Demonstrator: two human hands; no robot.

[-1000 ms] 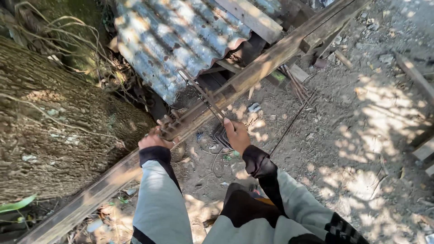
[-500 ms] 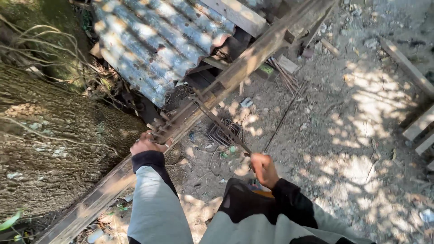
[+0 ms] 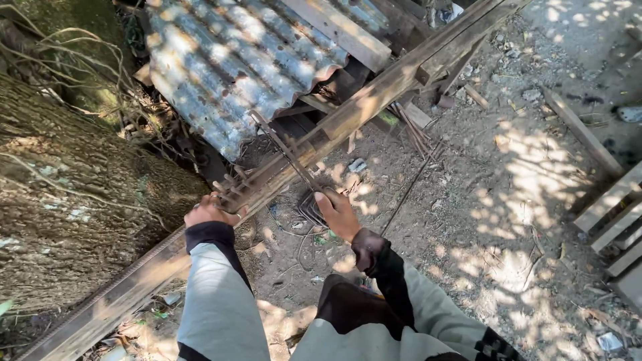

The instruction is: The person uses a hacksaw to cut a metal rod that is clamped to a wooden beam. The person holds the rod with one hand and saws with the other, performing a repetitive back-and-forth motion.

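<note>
- Wooden beam (image 3: pixel 374 100) runs slantwise under your left hand (image 3: pixel 208 211), which clamps rusty bent rods (image 3: pixel 234 189) onto it.
- Your right hand (image 3: pixel 338 212) grips a thin steel rod (image 3: pixel 287 152) just beside the beam.
- Corrugated sheet (image 3: pixel 227 60) lies beyond both hands.

No pkgs, labels, signs or screens readable anywhere. Only poss. candidates: small pale litter scraps on dirt ground (image 3: pixel 508 200), one at bottom-right corner, one nr centre; too small/blurred to tell if packaging.

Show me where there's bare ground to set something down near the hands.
Open dirt lies right of the right hand, bordered by the wooden beam and the planks. It is crowded under the beam: wire loops, rods, corrugated sheet by the left hand.
</note>
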